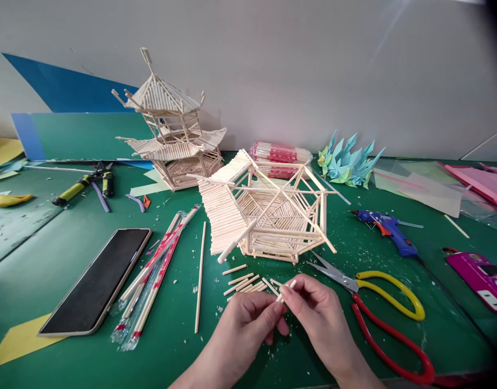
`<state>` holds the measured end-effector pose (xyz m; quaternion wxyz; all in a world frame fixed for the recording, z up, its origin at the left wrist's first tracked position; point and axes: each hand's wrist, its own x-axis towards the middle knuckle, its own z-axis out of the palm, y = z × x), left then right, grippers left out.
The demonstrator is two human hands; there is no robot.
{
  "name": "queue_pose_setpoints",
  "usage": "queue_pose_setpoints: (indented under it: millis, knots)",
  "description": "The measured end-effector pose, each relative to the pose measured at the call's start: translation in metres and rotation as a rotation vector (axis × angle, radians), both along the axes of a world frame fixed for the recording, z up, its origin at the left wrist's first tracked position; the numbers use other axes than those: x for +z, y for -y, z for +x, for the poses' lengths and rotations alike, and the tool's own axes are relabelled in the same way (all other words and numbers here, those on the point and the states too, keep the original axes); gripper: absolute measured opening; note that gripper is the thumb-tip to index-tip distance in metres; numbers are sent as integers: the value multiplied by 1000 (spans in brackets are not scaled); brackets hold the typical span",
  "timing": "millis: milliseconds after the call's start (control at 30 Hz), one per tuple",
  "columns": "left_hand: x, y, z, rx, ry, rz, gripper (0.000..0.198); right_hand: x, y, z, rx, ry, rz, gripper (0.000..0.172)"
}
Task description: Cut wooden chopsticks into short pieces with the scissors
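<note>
Both hands (252,322) pinch a pale stick (292,284) in front of the wooden frame (272,215) (open scissors (349,282) lie at right)

the left hand (246,321) and right hand (318,309) are bare, forearms (210,361) bare too.

Soft light, right corners apparently dark
</note>
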<state>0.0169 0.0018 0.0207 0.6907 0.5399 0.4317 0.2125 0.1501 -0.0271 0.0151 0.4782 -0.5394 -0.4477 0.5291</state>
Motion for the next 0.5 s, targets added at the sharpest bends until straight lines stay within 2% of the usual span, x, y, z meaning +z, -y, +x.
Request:
queue_pose_setpoints:
  millis: [233,367,500]
  knots:
    - [2,2,-6,-123,-64,72,40,-6,6,3,13,162,24,30]
    - [5,4,-3,-59,-56,172,39,-11,9,-2,-55,220,95,29]
    - [3,7,0,-31,-19,135,43,-16,13,-5,-99,252,119,29]
